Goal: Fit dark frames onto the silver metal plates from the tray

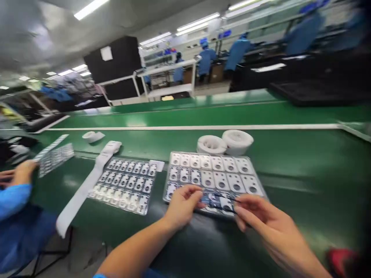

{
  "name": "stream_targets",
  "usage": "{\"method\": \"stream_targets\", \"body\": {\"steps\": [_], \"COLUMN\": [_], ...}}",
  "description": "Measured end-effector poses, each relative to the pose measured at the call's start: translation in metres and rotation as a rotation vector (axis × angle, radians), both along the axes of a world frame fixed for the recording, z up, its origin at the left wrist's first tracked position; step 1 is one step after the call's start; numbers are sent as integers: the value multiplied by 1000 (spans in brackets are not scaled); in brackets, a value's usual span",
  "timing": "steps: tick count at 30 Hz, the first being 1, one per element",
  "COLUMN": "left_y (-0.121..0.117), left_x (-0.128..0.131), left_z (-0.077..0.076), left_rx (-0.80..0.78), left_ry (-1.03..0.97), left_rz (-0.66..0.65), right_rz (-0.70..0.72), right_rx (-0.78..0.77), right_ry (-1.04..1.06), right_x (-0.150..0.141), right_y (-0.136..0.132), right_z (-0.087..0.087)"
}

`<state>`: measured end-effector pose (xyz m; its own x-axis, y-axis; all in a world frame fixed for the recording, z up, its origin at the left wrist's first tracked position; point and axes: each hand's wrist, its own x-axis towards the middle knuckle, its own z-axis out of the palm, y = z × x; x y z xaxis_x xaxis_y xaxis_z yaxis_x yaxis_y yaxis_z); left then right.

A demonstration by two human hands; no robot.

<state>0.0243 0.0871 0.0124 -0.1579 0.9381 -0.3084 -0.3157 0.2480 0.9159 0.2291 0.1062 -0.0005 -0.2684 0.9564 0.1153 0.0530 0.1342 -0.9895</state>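
Note:
A clear plastic tray [214,173] with rows of round-holed pockets lies on the green belt in front of me; several pockets hold small dark parts. My left hand [181,204] rests at the tray's near left edge, fingers curled in a pinch over a small part. My right hand [261,218] is at the near right edge, pinching dark thin tweezers [224,200] whose tips point left over the tray's front row. The image is smeared by motion.
A second filled tray [124,185] lies left of mine, beside a long white paper strip [87,185]. Two white tape rolls [224,143] stand behind my tray. A co-worker's hand and blue sleeve [14,185] are at far left. People in blue work at benches behind.

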Motion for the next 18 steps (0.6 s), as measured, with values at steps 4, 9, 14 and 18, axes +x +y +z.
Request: {"method": "stream_targets", "body": {"steps": [4, 9, 14, 18], "left_y": [-3, -8, -9, -10], "left_x": [-5, -3, -5, -5], "left_z": [-6, -2, 2, 2], "left_rx": [-84, -119, -145, -157], "left_ry": [-17, 79, 122, 83], "left_rz": [-98, -175, -225, -252], "right_rz": [61, 126, 149, 148], "right_rx": [-307, -441, -498, -514], "right_ry": [163, 209, 225, 200], "right_x": [-5, -5, -2, -2], "right_y": [2, -2, -4, -5], "right_z": [2, 2, 1, 1]}}
